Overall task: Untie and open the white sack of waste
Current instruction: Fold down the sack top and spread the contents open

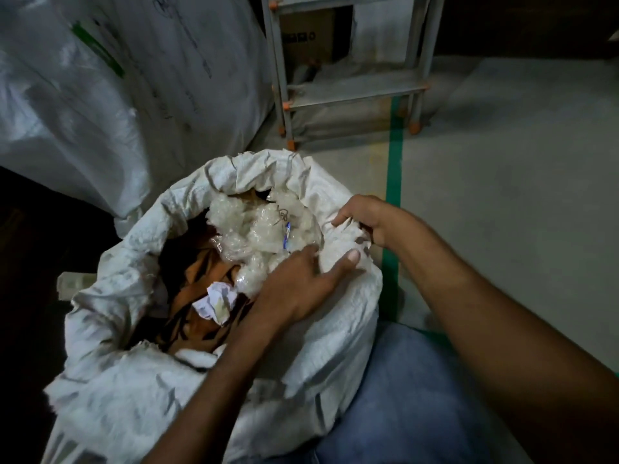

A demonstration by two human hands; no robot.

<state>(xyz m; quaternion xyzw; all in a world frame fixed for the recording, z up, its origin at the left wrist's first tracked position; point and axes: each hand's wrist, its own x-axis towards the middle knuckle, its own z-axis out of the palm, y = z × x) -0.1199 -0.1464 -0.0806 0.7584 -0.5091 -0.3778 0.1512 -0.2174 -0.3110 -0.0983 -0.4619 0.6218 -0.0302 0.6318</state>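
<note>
The white woven sack stands on the floor in front of me with its mouth wide open and its rim rolled outward. Inside lie crumpled clear plastic, brown cardboard strips and a ball of white paper. My right hand grips the bunched right edge of the rim. My left hand reaches across the mouth and pinches the same bunched fabric, its thumb pressed on top.
Large white bulk bags stand at the back left. A grey metal rack with orange joints stands behind the sack. A green floor stripe runs along the grey floor on the right. My jeans-clad leg is beside the sack.
</note>
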